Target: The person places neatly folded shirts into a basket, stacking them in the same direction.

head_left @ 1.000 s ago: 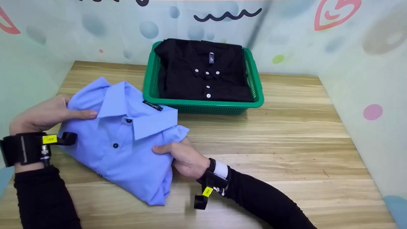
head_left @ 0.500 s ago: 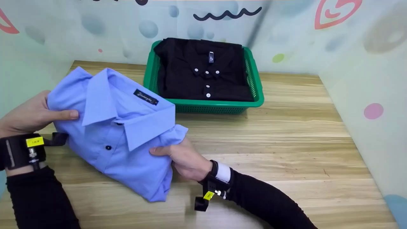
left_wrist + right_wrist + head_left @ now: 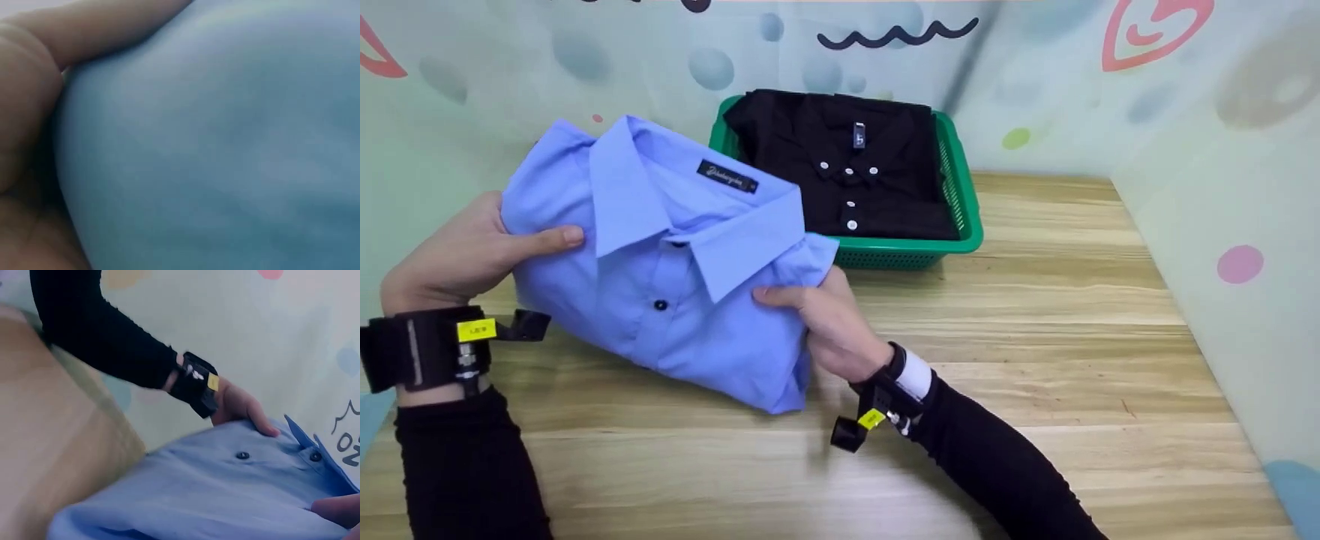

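Blue shirt (image 3: 675, 262): folded, collar toward the far side, dark label inside the neck, dark buttons down the front; held between both hands above the left part of the worktop (image 3: 1035, 337), its far right corner overlapping the near left corner of the green basket (image 3: 967, 225) in the head view.
Left hand (image 3: 472, 255): grips the shirt's left edge, thumb lying on top of the fabric, fingers hidden underneath; the left wrist view shows only skin pressed against blue cloth.
Right hand (image 3: 829, 322): pinches the shirt's right edge below the collar point, thumb on top, fingers curled under.
Wrist bands: black straps with yellow tags on both wrists, over black sleeves.
Green basket: plastic mesh, at the far centre of the worktop, against the wall.
Black shirt (image 3: 847, 169): folded, white buttons, lying inside the basket, collar toward the far side.
Worktop: light wood grain.
Walls: pale, with printed dots, squiggles and pink shapes.
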Tool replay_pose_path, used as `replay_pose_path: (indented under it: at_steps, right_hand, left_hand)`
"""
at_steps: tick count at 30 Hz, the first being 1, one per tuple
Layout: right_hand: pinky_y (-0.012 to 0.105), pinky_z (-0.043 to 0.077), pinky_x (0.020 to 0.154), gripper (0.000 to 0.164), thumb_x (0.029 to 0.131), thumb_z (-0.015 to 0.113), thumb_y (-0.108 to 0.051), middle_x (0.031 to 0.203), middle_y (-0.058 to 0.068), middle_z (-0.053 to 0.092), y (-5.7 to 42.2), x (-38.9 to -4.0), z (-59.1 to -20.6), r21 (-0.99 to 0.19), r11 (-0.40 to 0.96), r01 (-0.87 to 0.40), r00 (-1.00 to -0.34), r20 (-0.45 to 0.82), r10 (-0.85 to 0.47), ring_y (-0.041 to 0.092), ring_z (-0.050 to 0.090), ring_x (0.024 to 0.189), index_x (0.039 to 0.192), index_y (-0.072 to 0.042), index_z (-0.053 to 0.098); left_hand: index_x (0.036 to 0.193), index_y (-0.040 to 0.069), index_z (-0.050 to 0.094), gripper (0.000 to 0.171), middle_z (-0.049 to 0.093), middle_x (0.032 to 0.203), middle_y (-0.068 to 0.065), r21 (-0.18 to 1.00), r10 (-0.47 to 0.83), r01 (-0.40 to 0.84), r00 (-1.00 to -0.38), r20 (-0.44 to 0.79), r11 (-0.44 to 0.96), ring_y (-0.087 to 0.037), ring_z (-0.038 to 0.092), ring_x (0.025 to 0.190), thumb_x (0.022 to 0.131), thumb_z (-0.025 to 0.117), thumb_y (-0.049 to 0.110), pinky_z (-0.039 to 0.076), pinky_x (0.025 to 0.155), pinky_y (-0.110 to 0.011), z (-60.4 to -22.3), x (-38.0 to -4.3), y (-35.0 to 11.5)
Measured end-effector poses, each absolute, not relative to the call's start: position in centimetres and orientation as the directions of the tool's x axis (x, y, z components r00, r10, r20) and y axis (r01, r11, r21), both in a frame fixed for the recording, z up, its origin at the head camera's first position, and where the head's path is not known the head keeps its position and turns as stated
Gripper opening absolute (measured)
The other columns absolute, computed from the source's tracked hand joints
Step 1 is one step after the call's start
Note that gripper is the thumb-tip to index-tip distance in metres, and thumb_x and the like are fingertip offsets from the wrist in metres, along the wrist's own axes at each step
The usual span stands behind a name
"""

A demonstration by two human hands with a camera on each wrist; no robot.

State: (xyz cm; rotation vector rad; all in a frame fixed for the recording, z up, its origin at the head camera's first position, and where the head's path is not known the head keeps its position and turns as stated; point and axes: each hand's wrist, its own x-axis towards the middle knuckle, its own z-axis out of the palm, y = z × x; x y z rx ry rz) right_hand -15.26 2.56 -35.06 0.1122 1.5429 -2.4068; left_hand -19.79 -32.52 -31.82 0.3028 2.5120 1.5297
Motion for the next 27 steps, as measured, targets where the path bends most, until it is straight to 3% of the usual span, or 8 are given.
replay_pose_path:
  at_steps: [6, 16, 27]
  right_hand:
    - [0.038, 0.053, 0.087, 0.042, 0.071, 0.076, 0.015, 0.110, 0.014, 0.067, 3.4, -16.6, -35.0, -0.912, -0.338, 0.234, -0.969, -0.191, -0.154, 0.027, 0.066, 0.101, 0.109, 0.002, 0.061]
    - [0.032, 0.047, 0.097, 0.047, 0.076, 0.075, 0.012, 0.118, 0.012, 0.063, 6.0, -18.2, -35.7, -0.984, -0.170, 0.048, -0.981, -0.014, -0.195, 0.023, 0.059, 0.111, 0.119, 0.002, 0.058]
    - [0.039, 0.047, 0.096, 0.048, 0.078, 0.075, 0.009, 0.119, 0.014, 0.061, 12.2, -20.0, -34.3, -0.999, -0.032, -0.028, -0.969, 0.035, -0.244, 0.027, 0.058, 0.112, 0.122, 0.002, 0.056]
  left_hand:
    - [0.136, 0.006, 0.044, 0.047, 0.058, 0.121, -0.011, 0.913, 0.270, 0.064, -0.962, -0.051, 0.402, -0.021, 0.061, 0.104, 0.096, 0.066, 0.016, 0.052, 0.082, -0.026, -31.8, -20.2, -30.9]
    - [0.126, 0.000, 0.052, 0.043, 0.064, 0.113, -0.010, 0.921, 0.229, 0.044, -0.972, -0.050, 0.388, -0.022, 0.064, 0.098, 0.093, 0.070, 0.021, 0.053, 0.080, -0.027, -31.8, -20.0, -28.5]
    - [0.125, 0.000, 0.049, 0.041, 0.058, 0.114, -0.018, 0.988, 0.302, 0.073, -0.953, 0.028, 0.138, -0.028, 0.060, 0.101, 0.093, 0.070, 0.016, 0.052, 0.084, -0.033, -33.8, -21.2, -22.7]
